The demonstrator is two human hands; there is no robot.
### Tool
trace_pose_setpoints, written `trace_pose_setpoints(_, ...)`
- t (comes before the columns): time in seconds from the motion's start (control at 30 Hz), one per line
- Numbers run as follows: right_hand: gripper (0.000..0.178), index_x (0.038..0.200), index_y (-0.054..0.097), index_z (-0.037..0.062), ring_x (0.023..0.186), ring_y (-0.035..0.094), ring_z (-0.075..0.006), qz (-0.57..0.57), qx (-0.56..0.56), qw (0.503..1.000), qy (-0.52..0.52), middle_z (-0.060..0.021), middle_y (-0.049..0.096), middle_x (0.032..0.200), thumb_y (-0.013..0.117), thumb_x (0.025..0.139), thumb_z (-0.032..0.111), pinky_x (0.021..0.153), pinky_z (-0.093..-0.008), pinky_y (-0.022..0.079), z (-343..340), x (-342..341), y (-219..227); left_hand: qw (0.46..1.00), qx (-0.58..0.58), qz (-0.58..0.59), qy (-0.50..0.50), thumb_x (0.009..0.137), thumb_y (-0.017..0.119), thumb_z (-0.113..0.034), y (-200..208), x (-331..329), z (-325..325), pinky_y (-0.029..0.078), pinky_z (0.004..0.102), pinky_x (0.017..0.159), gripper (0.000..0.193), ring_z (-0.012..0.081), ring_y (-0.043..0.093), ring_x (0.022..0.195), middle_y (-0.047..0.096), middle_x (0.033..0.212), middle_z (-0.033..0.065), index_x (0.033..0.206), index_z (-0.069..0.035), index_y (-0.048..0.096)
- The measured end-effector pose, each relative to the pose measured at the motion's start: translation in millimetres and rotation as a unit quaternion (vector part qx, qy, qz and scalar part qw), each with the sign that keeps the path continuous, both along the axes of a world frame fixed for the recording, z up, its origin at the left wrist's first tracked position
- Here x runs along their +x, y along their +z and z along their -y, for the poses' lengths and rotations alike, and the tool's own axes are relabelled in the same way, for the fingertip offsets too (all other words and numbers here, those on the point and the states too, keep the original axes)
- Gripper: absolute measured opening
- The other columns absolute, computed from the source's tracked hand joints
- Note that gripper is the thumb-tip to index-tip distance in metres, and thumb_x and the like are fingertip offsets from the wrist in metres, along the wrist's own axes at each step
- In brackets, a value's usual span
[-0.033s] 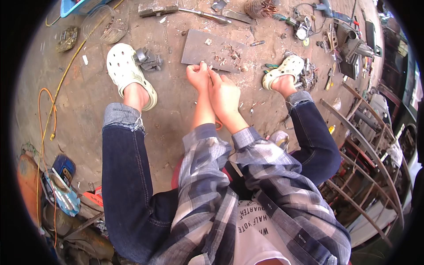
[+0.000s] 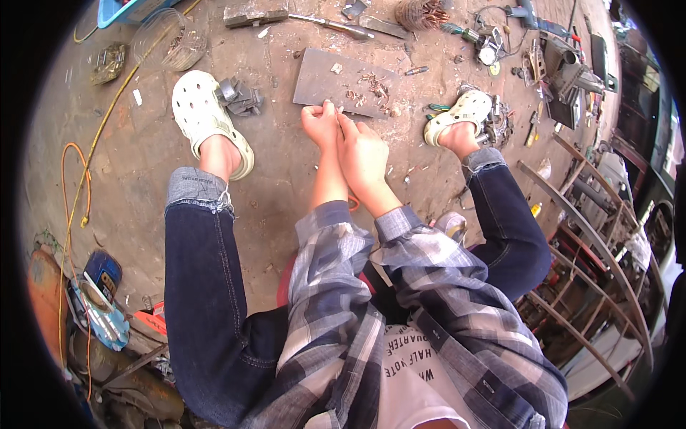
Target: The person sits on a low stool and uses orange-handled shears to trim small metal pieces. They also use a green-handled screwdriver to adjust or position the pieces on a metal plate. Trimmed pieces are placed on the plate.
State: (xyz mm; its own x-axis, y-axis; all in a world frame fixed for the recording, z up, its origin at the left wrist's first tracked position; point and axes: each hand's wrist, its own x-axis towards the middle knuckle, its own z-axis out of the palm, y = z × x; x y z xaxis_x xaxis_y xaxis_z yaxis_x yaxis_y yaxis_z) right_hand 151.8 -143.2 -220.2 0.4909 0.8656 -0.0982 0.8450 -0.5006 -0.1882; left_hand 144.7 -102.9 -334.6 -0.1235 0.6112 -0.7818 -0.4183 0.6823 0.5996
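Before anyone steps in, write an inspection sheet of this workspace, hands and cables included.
Surface: brown ground, strewn with small debris.
Work things: flat dark plate bearing copper-coloured scraps.
Clutter: hammer beyond the plate; clear plastic tub at upper left.
Hands: left hand and right hand close together at the plate's near edge; anything pinched is unclear.
Cables: yellow cord and looped orange cord at left.
Surroundings: metal frame at right.

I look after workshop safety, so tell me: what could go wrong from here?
The bare left hand and right hand are close to copper-coloured scraps, which might prick them. Knocking the dark flat plate could scatter the scraps. The perforated left clog might let stray bits in.
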Motion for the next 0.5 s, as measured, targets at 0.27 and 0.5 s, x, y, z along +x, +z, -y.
trace_pose_setpoints(0.27,0.021,0.101,0.066,0.0083,0.063,0.061,-0.0283,0.017,-0.018,1.000,0.009,-0.0101,0.059,0.070,0.059,0.082,0.014,0.059,-0.0382,0.050,-7,-8,-4,0.996,0.007,-0.056,-0.062,0.081,0.066,-0.002,-14,-3,2,0.043,0.0273,0.048,0.022,0.0098,0.048,0.056,0.053,0.069,0.0051,0.078,-0.004,0.044)
trace_pose_setpoints(0.5,0.021,0.099,0.067,0.0069,0.073,0.066,-0.0306,-0.048,-0.075,0.994,-0.057,-0.0149,0.066,0.077,0.061,0.082,0.018,0.065,-0.0394,0.052,-30,5,8,0.999,-0.019,0.050,-0.010,0.083,0.063,0.001,2,-6,-4,0.046,0.0272,0.048,0.022,0.0129,0.052,0.056,0.053,0.070,0.0061,0.081,-0.004,0.042)
